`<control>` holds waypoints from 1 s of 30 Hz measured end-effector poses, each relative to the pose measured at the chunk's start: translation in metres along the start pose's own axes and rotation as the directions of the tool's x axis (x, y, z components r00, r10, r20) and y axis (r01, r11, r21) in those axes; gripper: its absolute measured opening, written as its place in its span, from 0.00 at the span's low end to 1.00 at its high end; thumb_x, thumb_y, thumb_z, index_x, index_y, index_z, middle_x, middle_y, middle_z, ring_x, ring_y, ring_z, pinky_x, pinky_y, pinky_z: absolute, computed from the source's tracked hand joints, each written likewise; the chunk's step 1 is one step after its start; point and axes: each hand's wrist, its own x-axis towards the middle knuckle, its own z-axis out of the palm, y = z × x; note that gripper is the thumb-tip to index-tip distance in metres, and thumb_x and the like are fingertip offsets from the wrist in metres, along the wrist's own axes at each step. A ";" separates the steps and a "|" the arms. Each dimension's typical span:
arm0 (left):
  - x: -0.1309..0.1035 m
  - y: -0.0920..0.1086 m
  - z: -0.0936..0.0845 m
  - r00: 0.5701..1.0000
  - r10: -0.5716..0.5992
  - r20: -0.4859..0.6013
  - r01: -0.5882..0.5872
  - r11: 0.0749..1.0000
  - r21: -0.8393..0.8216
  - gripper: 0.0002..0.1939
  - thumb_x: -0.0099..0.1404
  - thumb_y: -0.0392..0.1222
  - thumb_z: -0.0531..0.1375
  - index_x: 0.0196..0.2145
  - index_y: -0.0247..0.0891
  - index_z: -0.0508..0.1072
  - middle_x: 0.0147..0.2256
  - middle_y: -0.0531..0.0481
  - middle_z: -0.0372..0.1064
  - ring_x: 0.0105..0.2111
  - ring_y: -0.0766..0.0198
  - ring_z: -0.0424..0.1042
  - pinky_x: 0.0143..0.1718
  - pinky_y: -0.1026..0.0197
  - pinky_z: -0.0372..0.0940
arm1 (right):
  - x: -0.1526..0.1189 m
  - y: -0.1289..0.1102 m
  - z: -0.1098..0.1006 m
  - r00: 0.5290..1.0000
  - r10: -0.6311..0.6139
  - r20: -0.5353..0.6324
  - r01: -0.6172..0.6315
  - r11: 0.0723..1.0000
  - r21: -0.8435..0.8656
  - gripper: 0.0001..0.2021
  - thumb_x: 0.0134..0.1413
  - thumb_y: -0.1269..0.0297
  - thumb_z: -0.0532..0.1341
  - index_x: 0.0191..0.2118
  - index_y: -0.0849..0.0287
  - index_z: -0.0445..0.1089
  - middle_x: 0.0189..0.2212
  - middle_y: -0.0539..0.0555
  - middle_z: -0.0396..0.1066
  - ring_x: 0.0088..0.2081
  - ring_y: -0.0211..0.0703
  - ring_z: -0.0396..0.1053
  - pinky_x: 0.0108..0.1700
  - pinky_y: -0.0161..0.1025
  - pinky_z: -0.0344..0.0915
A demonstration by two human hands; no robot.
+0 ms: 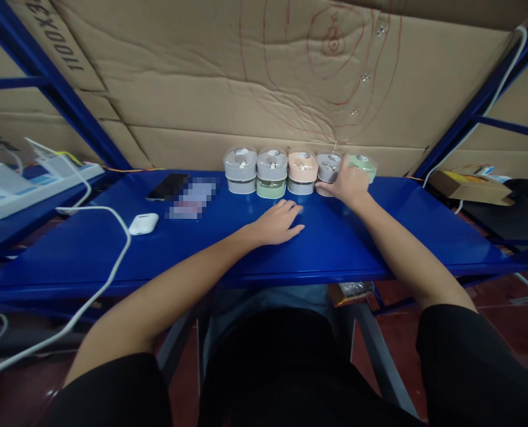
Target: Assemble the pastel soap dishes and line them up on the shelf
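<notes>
A row of small rounded boxes with clear lids stands along the back of the blue table (pixel 192 249), mostly stacked in twos. From the left come a grey box (pixel 240 163), a second grey box (pixel 272 163) over a green one (pixel 271 187), and a peach box (pixel 302 166). My right hand (pixel 350 182) is around the fourth stack, thumb across its front and fingers at its right side by a grey box (pixel 328 168). Behind that hand a light green box (pixel 365 166) is partly hidden. My left hand (pixel 278 224) rests open on the tabletop in front of the row, holding nothing.
On the left lie a white earbud case (pixel 143 223), a dark phone (pixel 168 187) and a blurred-out item (pixel 194 198). A white cable (pixel 117 267) crosses the table's left side. Cardboard (pixel 192 107) rises behind. An open carton (pixel 472 188) sits at the right.
</notes>
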 end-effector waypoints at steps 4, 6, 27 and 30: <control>0.000 0.001 0.000 1.000 0.003 -0.007 -0.003 1.000 -0.005 0.34 0.81 0.54 0.52 0.72 0.24 0.67 0.67 0.25 0.69 0.66 0.37 0.68 0.71 0.39 0.64 | -0.010 -0.003 -0.014 0.977 -0.167 -0.131 0.169 0.986 0.006 0.62 0.60 0.23 0.65 0.79 0.74 0.53 0.70 0.89 0.65 0.67 0.87 0.68 0.63 0.69 0.67; 0.000 0.000 0.001 1.000 0.010 -0.017 -0.010 1.000 0.001 0.33 0.81 0.54 0.53 0.71 0.26 0.68 0.66 0.26 0.70 0.66 0.37 0.69 0.70 0.39 0.64 | -0.010 -0.011 -0.013 0.916 -0.366 -0.163 0.368 0.930 -0.021 0.57 0.61 0.28 0.68 0.79 0.69 0.55 0.77 0.84 0.57 0.74 0.87 0.58 0.70 0.73 0.59; -0.003 -0.003 -0.003 0.997 -0.021 -0.079 0.013 0.995 -0.096 0.28 0.79 0.51 0.58 0.68 0.31 0.71 0.65 0.30 0.73 0.68 0.40 0.70 0.73 0.39 0.64 | -0.017 -0.029 -0.007 0.818 -0.552 -0.163 0.564 0.825 0.032 0.35 0.68 0.63 0.57 0.77 0.69 0.58 0.74 0.74 0.65 0.72 0.75 0.61 0.73 0.67 0.56; -0.001 -0.007 -0.007 0.971 -0.092 -0.219 0.045 0.976 -0.215 0.26 0.78 0.51 0.60 0.67 0.33 0.72 0.63 0.31 0.75 0.65 0.41 0.74 0.71 0.38 0.66 | -0.015 -0.017 -0.021 0.867 -0.445 -0.224 0.476 0.873 0.105 0.41 0.69 0.54 0.57 0.81 0.64 0.51 0.74 0.73 0.64 0.72 0.81 0.59 0.70 0.73 0.59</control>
